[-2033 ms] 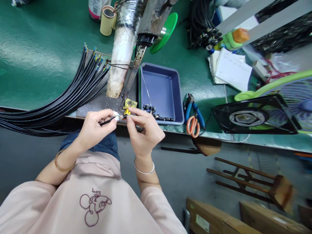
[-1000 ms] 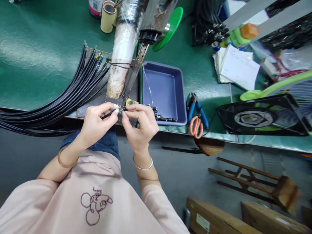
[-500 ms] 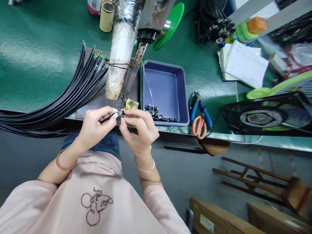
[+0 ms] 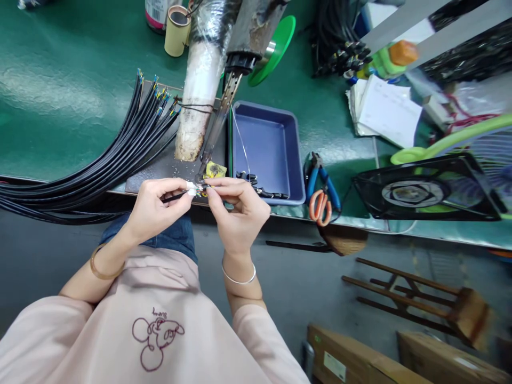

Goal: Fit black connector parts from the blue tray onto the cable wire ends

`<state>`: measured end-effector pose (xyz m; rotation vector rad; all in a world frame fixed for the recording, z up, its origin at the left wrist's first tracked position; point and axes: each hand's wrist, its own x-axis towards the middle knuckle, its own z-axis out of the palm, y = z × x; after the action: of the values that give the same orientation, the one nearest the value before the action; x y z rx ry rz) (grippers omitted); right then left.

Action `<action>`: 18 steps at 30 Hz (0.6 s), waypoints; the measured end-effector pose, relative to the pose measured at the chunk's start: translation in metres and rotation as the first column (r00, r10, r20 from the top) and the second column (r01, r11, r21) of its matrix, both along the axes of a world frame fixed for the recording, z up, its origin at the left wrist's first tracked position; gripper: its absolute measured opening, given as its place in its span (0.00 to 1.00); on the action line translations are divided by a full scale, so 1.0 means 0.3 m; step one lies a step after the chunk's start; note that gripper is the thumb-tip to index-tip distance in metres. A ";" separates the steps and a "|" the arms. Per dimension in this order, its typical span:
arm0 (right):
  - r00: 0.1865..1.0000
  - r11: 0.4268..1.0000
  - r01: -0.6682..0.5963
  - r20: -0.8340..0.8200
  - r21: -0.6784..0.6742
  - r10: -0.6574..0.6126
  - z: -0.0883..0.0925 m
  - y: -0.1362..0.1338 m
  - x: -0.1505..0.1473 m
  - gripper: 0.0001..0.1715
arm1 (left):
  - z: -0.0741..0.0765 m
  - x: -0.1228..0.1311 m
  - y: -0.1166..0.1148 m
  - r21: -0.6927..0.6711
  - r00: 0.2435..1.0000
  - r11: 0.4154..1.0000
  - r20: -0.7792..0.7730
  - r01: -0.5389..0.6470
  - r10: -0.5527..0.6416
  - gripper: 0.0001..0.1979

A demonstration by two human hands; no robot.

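My left hand point(image 4: 154, 209) pinches the end of a thin black cable point(image 4: 175, 197) at the front edge of the green bench point(image 4: 60, 90). My right hand point(image 4: 239, 210) is closed on the cable's stripped tip, its fingertips meeting my left thumb. A small part between them is too small to name. Just beyond my fingers stands a soldering iron point(image 4: 218, 125) on a dark metal plate point(image 4: 156, 168), with a yellow sponge piece point(image 4: 214, 170) at its tip. A fan of black cables point(image 4: 100, 165) with coloured ends lies to the left.
A blue tray point(image 4: 266, 152) holds several small black parts along its near wall. Blue pliers point(image 4: 320, 178) and orange scissors point(image 4: 319, 205) lie to its right, then a black fan point(image 4: 424, 189). Papers point(image 4: 386, 112), a green reel point(image 4: 276, 48) and tape rolls point(image 4: 176, 32) sit further back.
My hands stayed together at the bench edge, shifting only slightly while my right fingers worked at the cable tip. The view swayed a little.
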<state>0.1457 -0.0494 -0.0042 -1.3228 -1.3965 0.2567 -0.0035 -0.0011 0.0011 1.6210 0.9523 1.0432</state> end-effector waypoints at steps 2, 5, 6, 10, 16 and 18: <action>1.000 1.000 -0.001 0.013 0.003 0.001 0.000 0.000 -0.002 0.07 | -0.002 0.000 -0.001 -0.031 1.000 1.000 -0.010 0.004 -0.004 0.08; 0.996 0.999 -0.003 0.086 0.045 -0.001 -0.004 0.003 -0.004 0.08 | -0.006 0.004 0.002 -0.067 1.000 0.998 -0.003 -0.005 0.005 0.08; 0.993 0.998 -0.006 0.114 0.064 -0.001 -0.005 0.006 -0.004 0.08 | -0.008 0.006 0.004 -0.075 1.000 0.997 0.000 -0.010 0.010 0.08; 0.980 0.994 -0.012 0.198 0.109 -0.010 -0.009 0.023 -0.002 0.09 | -0.015 0.011 0.014 -0.093 1.000 0.996 0.004 -0.015 0.016 0.07; 0.977 0.995 0.011 0.212 0.100 -0.032 -0.003 0.046 0.001 0.08 | -0.006 0.016 0.026 -0.036 0.999 0.998 -0.010 -0.052 0.051 0.07; 0.976 0.995 0.017 0.214 0.102 -0.039 0.005 0.049 0.001 0.08 | 0.003 0.019 0.029 -0.012 0.998 0.998 -0.005 -0.062 0.062 0.07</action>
<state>0.1460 -0.0348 -0.0027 -1.3162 -1.5501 0.0229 0.0022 0.0077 0.0020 1.5933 1.0155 1.0738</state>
